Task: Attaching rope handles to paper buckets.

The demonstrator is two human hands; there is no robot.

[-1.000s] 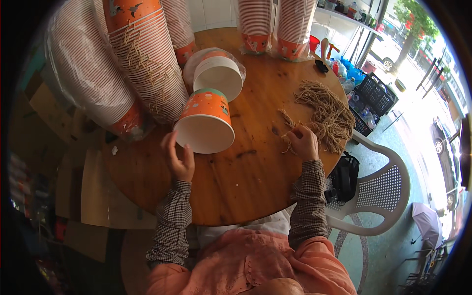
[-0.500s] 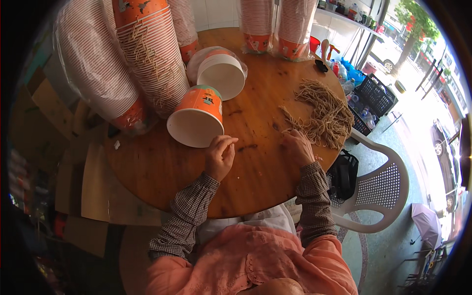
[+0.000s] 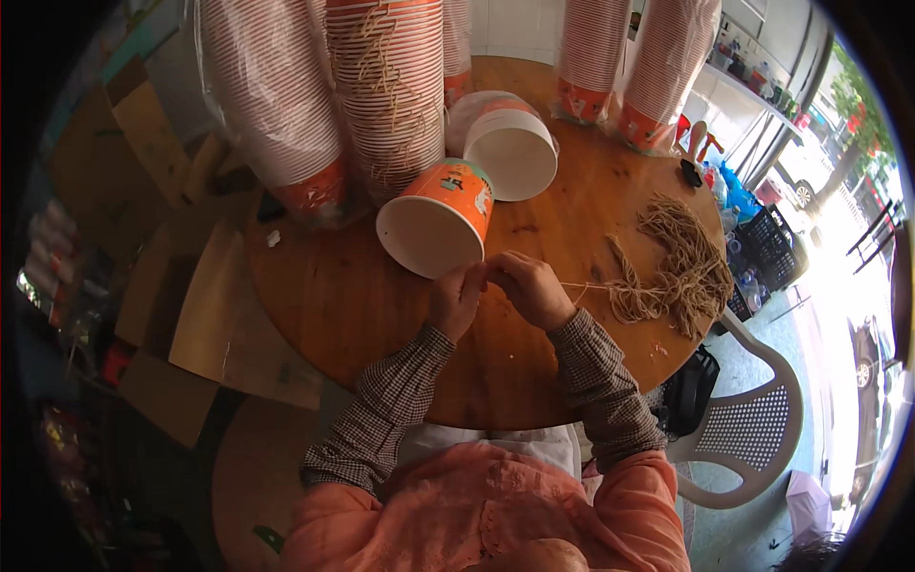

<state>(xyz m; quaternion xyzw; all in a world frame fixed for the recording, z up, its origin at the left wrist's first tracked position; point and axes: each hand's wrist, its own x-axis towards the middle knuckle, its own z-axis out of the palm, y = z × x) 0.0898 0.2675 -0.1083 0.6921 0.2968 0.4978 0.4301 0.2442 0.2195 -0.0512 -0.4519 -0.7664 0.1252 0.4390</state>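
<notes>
My left hand and my right hand meet fingertip to fingertip above the wooden table. A thin tan strand of string runs from the right hand to a tangled pile of string on the table's right side. Fingers of the right hand are closed on that strand. My left hand is pinched closed too; what sits between its fingers is hidden. Just beyond them, an orange-printed paper bucket lies on its side, its white mouth towards me. A second white paper bucket lies behind it, partly in clear plastic.
Tall stacks of paper buckets stand at the back left, one with string strands hanging down it. More plastic-wrapped stacks rise at the back right. A white plastic chair and a black crate are beyond the round table's right edge.
My right hand has moved left from the string pile to my left hand, drawing a strand along. The view has turned, so the scene sits further right.
</notes>
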